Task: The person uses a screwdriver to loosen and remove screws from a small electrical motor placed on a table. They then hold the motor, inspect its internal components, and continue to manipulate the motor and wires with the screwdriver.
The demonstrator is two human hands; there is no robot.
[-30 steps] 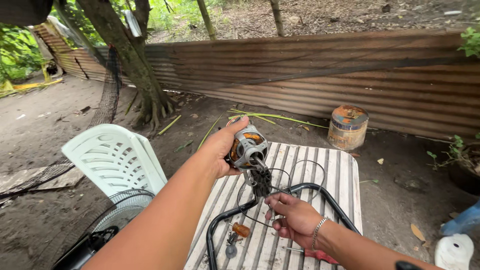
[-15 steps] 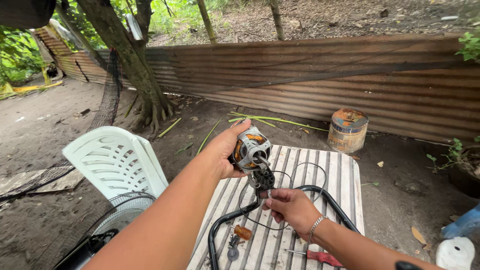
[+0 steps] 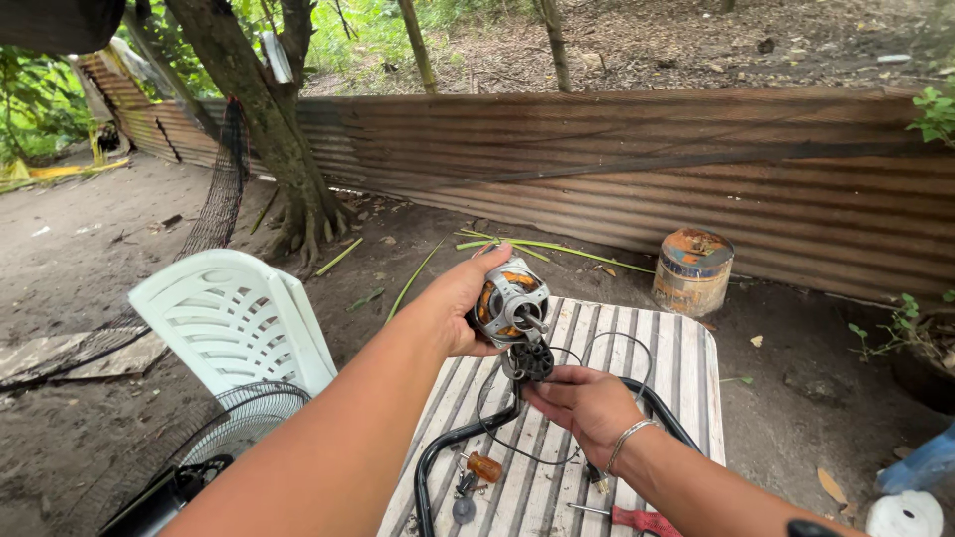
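Observation:
My left hand [image 3: 460,302] grips a small electric fan motor [image 3: 511,306], silver with copper windings, held up above a striped slatted table [image 3: 686,368]. Under the motor hangs a dark plastic part [image 3: 528,362], and my right hand [image 3: 581,402] holds it from below with the fingertips. Thin black wires [image 3: 607,348] loop from the motor down over the table. A metal bracelet [image 3: 629,440] sits on my right wrist.
A black bent tube frame [image 3: 448,447], an orange-handled screwdriver [image 3: 483,465] and a red-handled tool [image 3: 637,519] lie on the table. A white plastic chair [image 3: 234,318] and a fan grille [image 3: 239,423] stand left. A rusty can [image 3: 693,270] sits by the corrugated fence [image 3: 696,179].
My right hand has risen from the table to the dark part under the motor. The motor has stayed in my left hand, nearly in place.

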